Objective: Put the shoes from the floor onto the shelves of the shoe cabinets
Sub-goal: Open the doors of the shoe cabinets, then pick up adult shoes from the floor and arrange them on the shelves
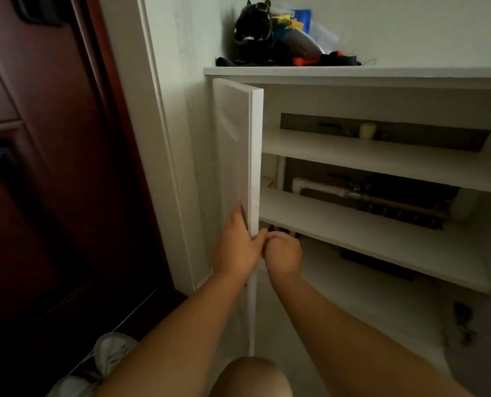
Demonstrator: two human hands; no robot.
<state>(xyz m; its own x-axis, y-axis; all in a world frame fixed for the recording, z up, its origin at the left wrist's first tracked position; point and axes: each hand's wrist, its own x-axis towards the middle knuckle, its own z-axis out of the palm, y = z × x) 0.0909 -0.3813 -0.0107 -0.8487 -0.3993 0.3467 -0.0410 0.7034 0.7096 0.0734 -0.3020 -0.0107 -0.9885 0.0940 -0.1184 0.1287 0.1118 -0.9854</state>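
Note:
A white shoe cabinet (353,74) stands ahead with its left door (235,144) swung open toward me. My left hand (238,247) grips the door's free edge low down, thumb on the front face. My right hand (284,255) is curled into a fist just right of that edge, touching the left thumb, with nothing visible in it. Inside, white shelves (381,159) run across the cabinet, with pipes behind them. A pair of pale sneakers (106,356) lies on the floor at the lower left, partly hidden by my left forearm.
A dark red door (52,167) fills the left side, with a white frame (158,138) beside the cabinet. On the cabinet top sit a black helmet-like object (254,32) and colourful clutter (301,32). My knee (250,376) shows at the bottom.

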